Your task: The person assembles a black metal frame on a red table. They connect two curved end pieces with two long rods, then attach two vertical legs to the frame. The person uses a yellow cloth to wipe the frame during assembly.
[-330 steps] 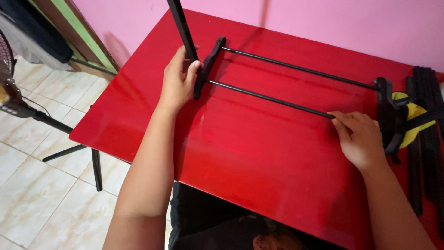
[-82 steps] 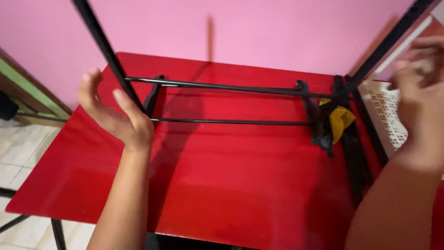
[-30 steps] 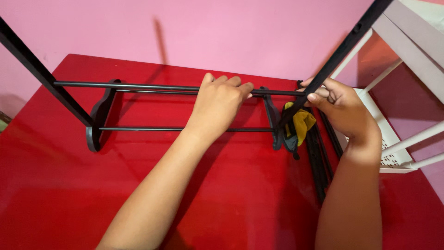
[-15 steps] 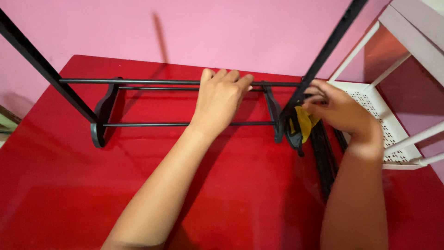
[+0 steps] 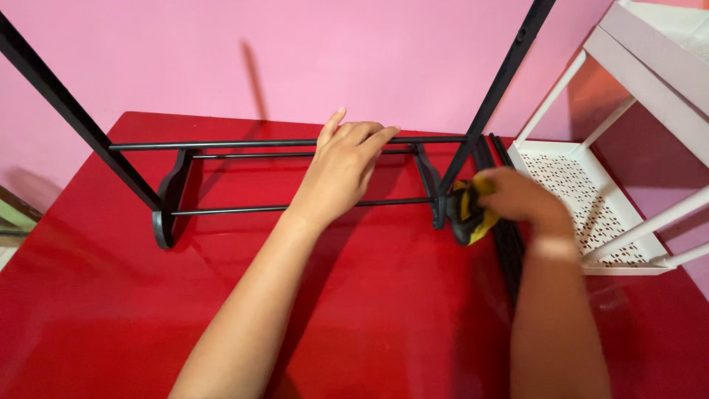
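Red tabletop (image 5: 111,325): left hand (image 5: 341,171) flat, fingers together, steadying black rack (image 5: 295,177); right hand (image 5: 521,199) fingers curled around yellow-black tool (image 5: 467,214) at rack's end bracket (image 5: 432,185).

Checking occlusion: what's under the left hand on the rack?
Under the left hand the black rack's top rail and thinner rail pass, with red table below. The rail stretch under palm and fingers is covered, so any joint there cannot be seen.

Red glossy table (image 5: 111,325) fills the lower view. White perforated shelf unit (image 5: 591,199) stands at three o'clock. Pink wall (image 5: 295,59) spans twelve o'clock.
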